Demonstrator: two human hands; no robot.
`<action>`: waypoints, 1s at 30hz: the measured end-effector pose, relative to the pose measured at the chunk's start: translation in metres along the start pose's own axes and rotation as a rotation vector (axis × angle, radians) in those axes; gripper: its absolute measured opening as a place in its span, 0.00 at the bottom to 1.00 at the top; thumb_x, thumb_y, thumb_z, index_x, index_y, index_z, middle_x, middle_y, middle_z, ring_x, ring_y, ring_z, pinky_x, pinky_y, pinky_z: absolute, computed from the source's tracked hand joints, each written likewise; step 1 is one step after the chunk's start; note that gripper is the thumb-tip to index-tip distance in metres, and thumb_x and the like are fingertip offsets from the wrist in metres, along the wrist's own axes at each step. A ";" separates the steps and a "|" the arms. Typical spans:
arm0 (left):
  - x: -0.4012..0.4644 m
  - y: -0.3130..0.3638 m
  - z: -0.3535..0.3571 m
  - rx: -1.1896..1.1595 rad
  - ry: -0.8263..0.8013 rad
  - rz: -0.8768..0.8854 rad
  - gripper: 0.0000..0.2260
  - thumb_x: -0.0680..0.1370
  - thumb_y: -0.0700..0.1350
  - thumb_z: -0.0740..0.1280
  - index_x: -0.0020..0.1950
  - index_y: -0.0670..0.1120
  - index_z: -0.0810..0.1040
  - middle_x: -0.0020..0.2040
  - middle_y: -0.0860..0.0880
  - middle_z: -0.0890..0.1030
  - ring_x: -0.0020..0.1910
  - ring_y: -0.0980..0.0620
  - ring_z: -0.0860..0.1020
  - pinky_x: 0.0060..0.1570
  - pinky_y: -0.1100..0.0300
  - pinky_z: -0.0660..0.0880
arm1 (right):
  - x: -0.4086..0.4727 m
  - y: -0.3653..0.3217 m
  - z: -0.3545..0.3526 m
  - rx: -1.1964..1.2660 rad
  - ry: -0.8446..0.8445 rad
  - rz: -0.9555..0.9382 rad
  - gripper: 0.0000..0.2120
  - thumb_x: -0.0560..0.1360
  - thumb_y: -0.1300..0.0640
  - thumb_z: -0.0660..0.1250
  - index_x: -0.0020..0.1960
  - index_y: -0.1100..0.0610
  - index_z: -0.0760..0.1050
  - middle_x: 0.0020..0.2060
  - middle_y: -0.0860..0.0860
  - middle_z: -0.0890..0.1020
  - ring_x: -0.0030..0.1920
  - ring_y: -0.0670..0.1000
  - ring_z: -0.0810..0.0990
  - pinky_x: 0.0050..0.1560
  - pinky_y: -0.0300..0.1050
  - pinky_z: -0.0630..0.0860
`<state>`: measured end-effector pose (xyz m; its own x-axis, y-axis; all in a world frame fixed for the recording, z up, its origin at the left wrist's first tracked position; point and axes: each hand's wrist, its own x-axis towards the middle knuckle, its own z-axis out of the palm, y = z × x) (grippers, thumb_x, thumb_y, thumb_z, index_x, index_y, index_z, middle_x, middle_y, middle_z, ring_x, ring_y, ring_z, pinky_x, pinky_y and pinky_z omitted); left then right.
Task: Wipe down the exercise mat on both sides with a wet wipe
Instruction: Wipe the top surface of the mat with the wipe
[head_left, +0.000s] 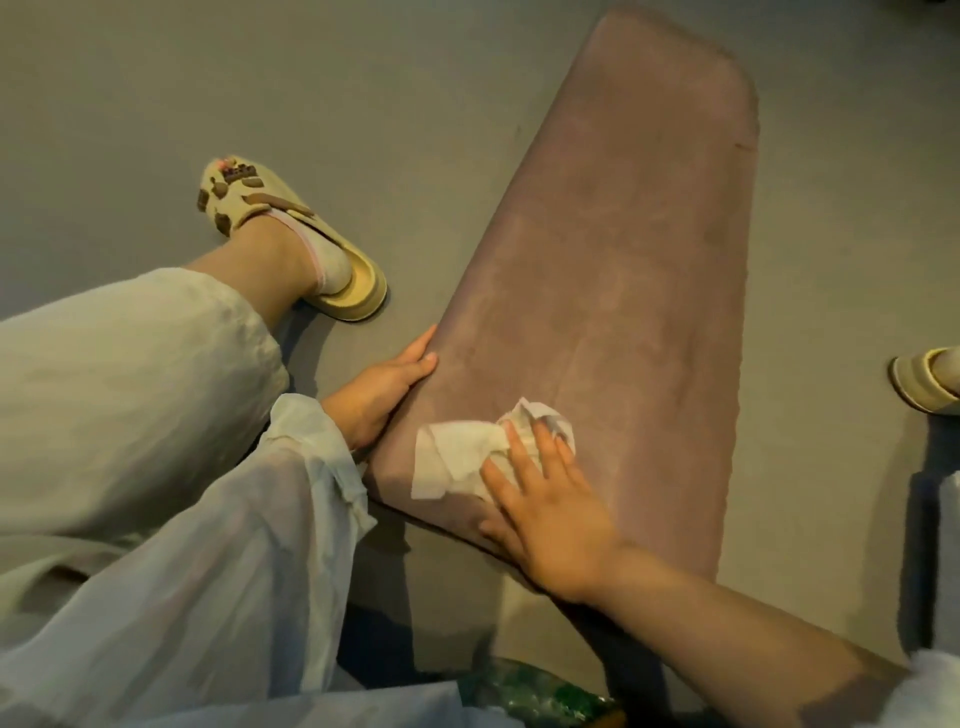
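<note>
The exercise mat (613, 291) is laid out lengthwise on the floor (156, 78), its near end apparently raised off the floor toward the person. The wet wipe (457, 457) is pressed flat against the mat's near end under the straight fingers of the right hand (545, 499); nothing is gripped by that hand. The mat's left edge is held by the left hand (379, 389), with the thumb on top and the fingers hidden beneath.

The wipe is crumpled, and only part of it lies under the fingers. It could bunch further or slip out from under the palm if a stroke is pushed fast. The mat could slide or sag if the left hand's hold is relaxed. The far end appears not yet reached, and the underside is unseen, so patches could be missed. A slippered foot (291, 234) rests near the left edge and might be brushed.
</note>
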<state>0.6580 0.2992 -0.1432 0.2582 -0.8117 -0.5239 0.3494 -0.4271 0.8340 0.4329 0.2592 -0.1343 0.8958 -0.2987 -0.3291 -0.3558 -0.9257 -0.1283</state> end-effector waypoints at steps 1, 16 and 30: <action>0.000 0.000 0.000 -0.030 -0.004 -0.009 0.20 0.82 0.42 0.53 0.74 0.56 0.59 0.63 0.56 0.73 0.54 0.60 0.76 0.49 0.66 0.74 | 0.017 0.006 -0.004 0.008 0.023 0.064 0.32 0.79 0.37 0.44 0.77 0.50 0.44 0.75 0.60 0.38 0.73 0.65 0.34 0.67 0.57 0.26; -0.002 0.005 -0.017 -0.500 -0.017 -0.080 0.30 0.79 0.64 0.41 0.60 0.46 0.73 0.57 0.46 0.80 0.52 0.51 0.80 0.48 0.59 0.77 | 0.104 -0.023 -0.039 0.115 0.122 -0.112 0.28 0.80 0.41 0.48 0.77 0.49 0.49 0.77 0.50 0.52 0.76 0.58 0.40 0.72 0.58 0.36; -0.025 0.002 -0.002 0.465 -0.022 0.046 0.40 0.72 0.46 0.73 0.76 0.51 0.52 0.61 0.62 0.67 0.58 0.61 0.69 0.50 0.77 0.67 | -0.031 -0.036 0.022 -0.126 0.036 -0.485 0.19 0.64 0.47 0.77 0.55 0.46 0.81 0.55 0.43 0.81 0.57 0.44 0.80 0.59 0.39 0.73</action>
<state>0.6538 0.3190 -0.1288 0.2429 -0.8402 -0.4848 -0.1038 -0.5194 0.8482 0.4125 0.3067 -0.1398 0.9594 0.1669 -0.2272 0.1365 -0.9802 -0.1435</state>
